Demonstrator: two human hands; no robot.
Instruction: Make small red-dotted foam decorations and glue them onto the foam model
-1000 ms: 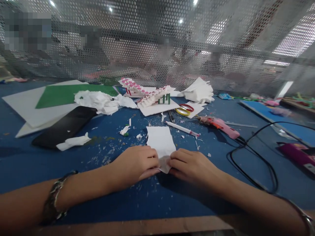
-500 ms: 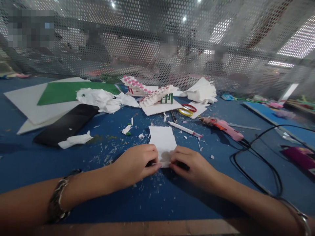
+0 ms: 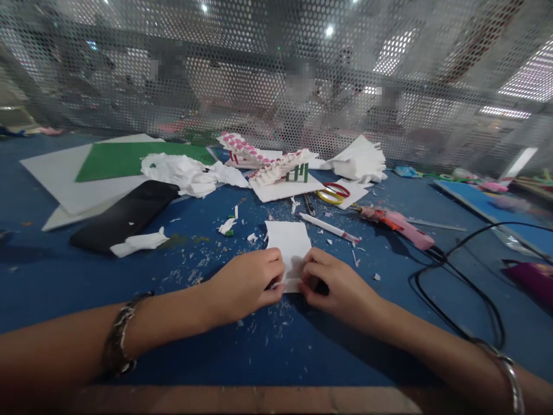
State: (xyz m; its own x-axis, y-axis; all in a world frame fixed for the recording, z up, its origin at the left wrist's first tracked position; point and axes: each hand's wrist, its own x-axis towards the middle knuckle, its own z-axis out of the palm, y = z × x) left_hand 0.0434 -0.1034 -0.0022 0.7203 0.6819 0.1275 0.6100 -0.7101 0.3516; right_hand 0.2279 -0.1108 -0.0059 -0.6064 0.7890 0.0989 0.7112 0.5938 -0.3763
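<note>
A small sheet of white paper point(image 3: 288, 237) lies on the blue table, its near edge turned over in a narrow fold. My left hand point(image 3: 250, 282) pinches the fold at its left end, thumb below and fingers curled above. At the right end my right hand point(image 3: 339, 288) grips the same fold in a like pinch. The fingertips partly cover the sheet's near corners. Just beyond the paper lies a white pen point(image 3: 328, 226) with a reddish end. Small paper scraps point(image 3: 227, 226) are strewn to the left of it.
Behind stands a paper model point(image 3: 276, 170) with pink dots and green posts. Scissors point(image 3: 332, 195) and a pink glue gun point(image 3: 397, 226) lie right, its black cable point(image 3: 470, 282) looping nearby. A black phone point(image 3: 125, 216), crumpled paper point(image 3: 181, 173) and a green sheet point(image 3: 112, 158) lie left.
The near edge of the paper, earlier lifted and curled between my hands, is now folded over and lies flatter. Both hands keep their hold; the view has shifted slightly.
</note>
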